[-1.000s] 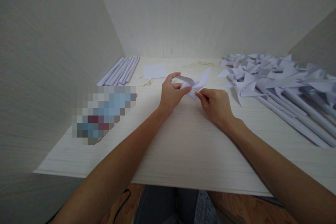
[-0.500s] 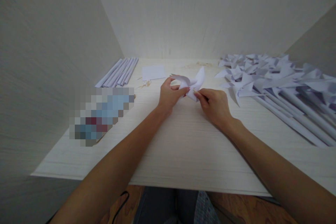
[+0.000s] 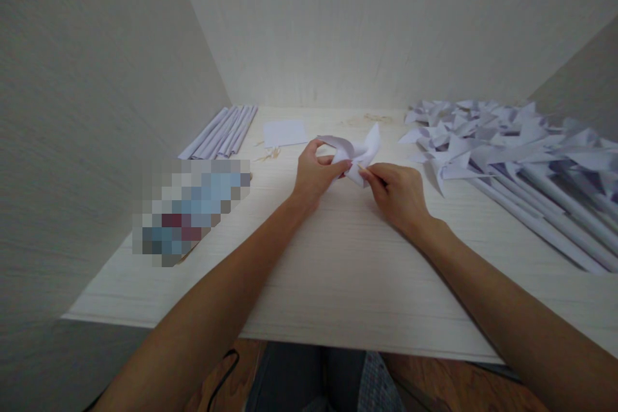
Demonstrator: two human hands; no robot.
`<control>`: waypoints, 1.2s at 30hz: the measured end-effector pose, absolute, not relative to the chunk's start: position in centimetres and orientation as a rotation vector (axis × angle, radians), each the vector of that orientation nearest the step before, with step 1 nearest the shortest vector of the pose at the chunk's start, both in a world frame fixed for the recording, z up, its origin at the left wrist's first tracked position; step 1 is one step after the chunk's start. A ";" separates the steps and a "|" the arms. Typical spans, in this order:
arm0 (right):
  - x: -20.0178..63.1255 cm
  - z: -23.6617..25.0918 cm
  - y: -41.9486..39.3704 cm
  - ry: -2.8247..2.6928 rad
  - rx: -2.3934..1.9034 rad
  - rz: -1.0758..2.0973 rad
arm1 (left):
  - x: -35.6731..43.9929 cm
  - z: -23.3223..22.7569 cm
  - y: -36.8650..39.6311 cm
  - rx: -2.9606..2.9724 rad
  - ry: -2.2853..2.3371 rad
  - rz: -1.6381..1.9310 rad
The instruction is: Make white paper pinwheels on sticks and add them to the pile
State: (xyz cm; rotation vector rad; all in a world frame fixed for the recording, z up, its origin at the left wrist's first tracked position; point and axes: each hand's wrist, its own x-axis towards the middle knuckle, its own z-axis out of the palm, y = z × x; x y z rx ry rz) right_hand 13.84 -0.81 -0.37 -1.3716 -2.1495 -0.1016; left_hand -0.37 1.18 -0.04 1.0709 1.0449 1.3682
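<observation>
A white paper pinwheel (image 3: 369, 147) with curved blades is above the middle of the table. My left hand (image 3: 316, 170) is closed on it, with the thumb pressed near its centre and the fingers behind. My right hand (image 3: 398, 193) pinches a thin pale wooden stick, like a toothpick (image 3: 363, 169), whose tip meets the pinwheel's centre. Whether the stick passes through the paper cannot be made out. Fingers hide part of the pinwheel's left and lower blades.
Several rolled paper tubes (image 3: 222, 132) lie at the back left, beside a white paper sheet (image 3: 284, 133) and loose toothpicks (image 3: 270, 154). A blurred-out object (image 3: 197, 206) lies at left. Many finished pinwheels (image 3: 473, 135) on paper tubes (image 3: 545, 212) are piled at right.
The whole view has shifted slightly, so everything appears a little further right. Both hands keep their hold on the pinwheel and the toothpick, with barely any movement.
</observation>
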 end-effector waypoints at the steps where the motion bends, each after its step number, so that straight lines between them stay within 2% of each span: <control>1: 13.8 -0.4 -0.8 -2.151 -1.374 -0.105 | -0.4 0.0 1.2 1.093 1.050 1.376; 16: 13.3 0.3 -1.2 -2.171 -1.488 -0.105 | -0.4 -0.5 1.2 1.300 1.102 1.420; 29: 12.9 0.0 -0.2 -1.790 -1.472 0.729 | -0.4 -1.0 1.1 1.558 1.136 1.420; 31: 12.8 0.1 -0.5 -1.789 -1.498 0.690 | -0.4 -1.1 1.0 1.608 1.149 1.432; 34: 12.5 0.5 -1.0 -1.842 -1.529 0.387 | -0.2 -1.0 1.0 1.639 1.174 1.451; 36: 12.5 0.8 -1.0 -1.837 -1.519 0.310 | -0.1 -0.9 1.0 1.641 1.174 1.466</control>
